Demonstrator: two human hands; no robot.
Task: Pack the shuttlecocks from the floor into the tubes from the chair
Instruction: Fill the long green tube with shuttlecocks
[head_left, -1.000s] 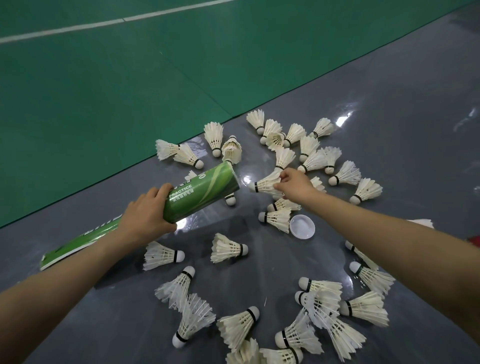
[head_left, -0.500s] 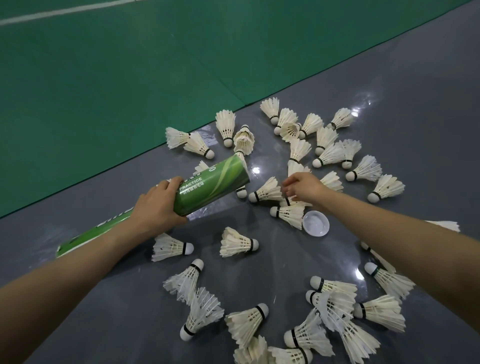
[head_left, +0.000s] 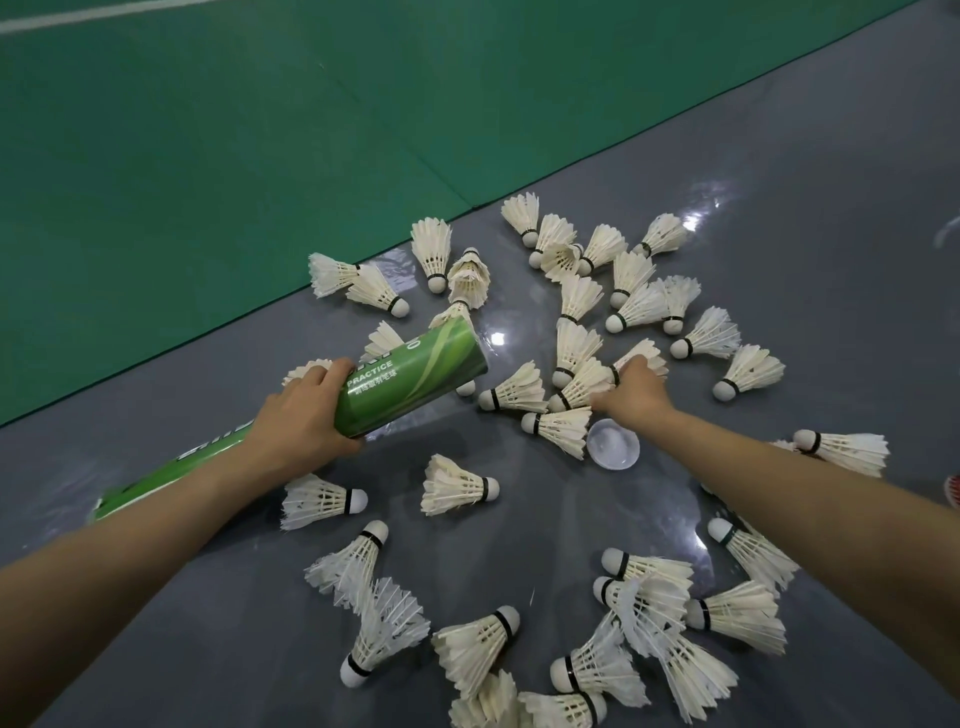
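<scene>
Many white feather shuttlecocks (head_left: 460, 486) lie scattered on the grey floor. My left hand (head_left: 306, 415) grips a long green tube (head_left: 415, 379) around its upper part. The tube is tilted, its open end (head_left: 470, 353) raised and pointing right toward the pile, its far end low at the left. My right hand (head_left: 631, 395) reaches into the middle cluster, fingers curled down onto the feathers of a shuttlecock (head_left: 582, 387). How firm the hold is stays hidden under the hand.
A white round tube cap (head_left: 613, 444) lies on the floor just below my right hand. Green court matting (head_left: 208, 156) borders the grey floor at the back left. A red object (head_left: 953, 496) shows at the right edge.
My right hand has left the shuttlecock it held near the tube mouth and shifted right and nearer, onto another one beside the cap. The tube stays in my left hand.
</scene>
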